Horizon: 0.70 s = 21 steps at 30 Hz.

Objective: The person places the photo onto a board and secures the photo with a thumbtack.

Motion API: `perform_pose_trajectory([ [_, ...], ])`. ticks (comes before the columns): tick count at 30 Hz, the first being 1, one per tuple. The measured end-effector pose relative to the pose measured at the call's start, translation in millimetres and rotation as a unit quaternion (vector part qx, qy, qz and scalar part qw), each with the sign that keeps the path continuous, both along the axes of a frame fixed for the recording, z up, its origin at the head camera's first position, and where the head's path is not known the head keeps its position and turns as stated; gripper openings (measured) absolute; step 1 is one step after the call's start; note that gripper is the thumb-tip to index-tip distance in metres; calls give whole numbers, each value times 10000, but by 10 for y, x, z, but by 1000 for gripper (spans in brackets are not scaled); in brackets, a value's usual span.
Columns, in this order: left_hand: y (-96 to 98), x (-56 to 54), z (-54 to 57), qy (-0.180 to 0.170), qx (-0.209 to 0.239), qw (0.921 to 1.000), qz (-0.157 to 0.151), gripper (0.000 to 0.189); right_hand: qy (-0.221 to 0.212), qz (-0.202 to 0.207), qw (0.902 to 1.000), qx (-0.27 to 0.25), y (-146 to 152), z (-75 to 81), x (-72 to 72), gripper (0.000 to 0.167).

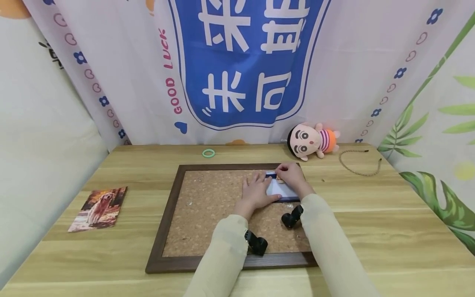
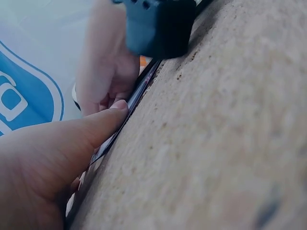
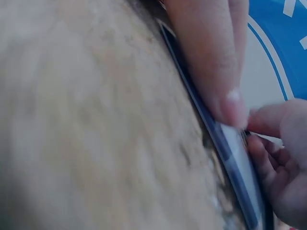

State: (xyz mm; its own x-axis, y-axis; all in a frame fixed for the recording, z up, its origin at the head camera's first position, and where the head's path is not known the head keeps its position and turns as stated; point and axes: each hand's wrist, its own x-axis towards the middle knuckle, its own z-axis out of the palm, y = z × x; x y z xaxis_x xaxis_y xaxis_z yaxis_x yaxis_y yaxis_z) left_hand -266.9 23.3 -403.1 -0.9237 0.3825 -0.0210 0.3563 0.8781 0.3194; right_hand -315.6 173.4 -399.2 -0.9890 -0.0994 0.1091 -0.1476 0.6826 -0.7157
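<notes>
On the upper right of the corkboard [image 1: 208, 214] lies a photo print [image 1: 274, 189], pale with a dark blue band near its top and a purplish lower edge. My left hand [image 1: 256, 194] rests over its left side, fingers spread, the thumb pressing along the lower edge. The thumb [image 2: 108, 122] lies straight on the print's surface in the left wrist view. My right hand [image 1: 292, 177] is at the print's upper right, thumb and index finger pinched together. In the right wrist view the right hand's fingertips [image 3: 259, 143] meet around a small dark thing; its kind is hidden.
A dark wooden frame [image 1: 168, 222] borders the cork. Left of it lies a dog photo [image 1: 99, 208]. Behind are a green ring [image 1: 208, 153], a plush doll [image 1: 313, 141] and a braided headband [image 1: 358, 172]. A printed curtain [image 1: 141, 82] hangs at the table's back edge.
</notes>
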Motion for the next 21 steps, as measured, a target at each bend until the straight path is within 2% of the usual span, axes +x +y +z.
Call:
perform_pose_trajectory([
  [4, 16, -3, 14, 9, 85, 9999, 85, 72, -395, 198, 9989, -177, 83, 80, 20, 39],
  [7, 16, -9, 41, 73, 175, 9997, 144, 73, -760, 625, 9950, -176, 139, 213, 39, 50],
  [10, -24, -13, 115, 278, 252, 9991, 185, 74, -1009, 1136, 9883, -93, 167, 405, 77, 54],
  [13, -102, -25, 243, 479, 375, 9979, 208, 72, -908, 1381, 9862, 41, 200, 611, 138, 58],
  [15, -189, -28, 350, 478, 509, 9973, 246, 72, -662, 1450, 9871, 164, 228, 731, 178, 59],
  [19, -423, -18, 573, 393, 879, 9946, 397, 73, -226, 1408, 9889, 412, 279, 916, 252, 60],
  [21, -558, -3, 679, 475, 928, 9935, 459, 74, -54, 1359, 9891, 558, 300, 989, 287, 61],
])
